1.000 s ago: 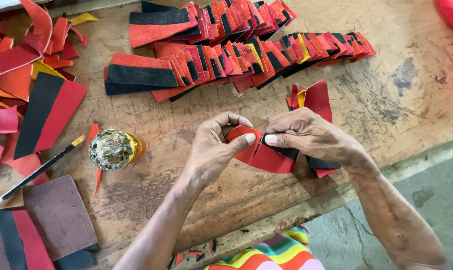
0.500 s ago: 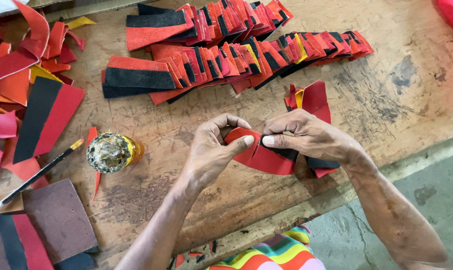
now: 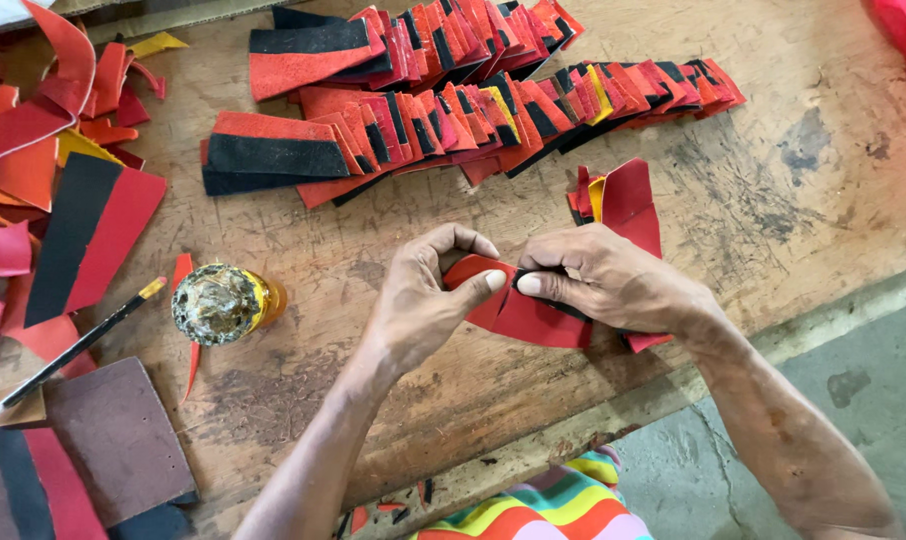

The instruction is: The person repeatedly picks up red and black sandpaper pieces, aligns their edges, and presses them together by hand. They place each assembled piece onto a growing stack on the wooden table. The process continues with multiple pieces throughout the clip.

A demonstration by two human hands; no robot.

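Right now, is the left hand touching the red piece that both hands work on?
Touching. The head view shows the left hand with its thumb pressed on the folded red piece.

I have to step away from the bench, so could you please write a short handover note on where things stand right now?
Left hand and right hand: both pinch one folded red leather piece just above the wooden table.
Beside the left hand: a round glue-crusted yellow pot and a thin black brush.
Done: two overlapping rows of folded red-and-black pieces at the far edge.
Left: a small stack of red pieces behind the right hand, and loose scraps far left.
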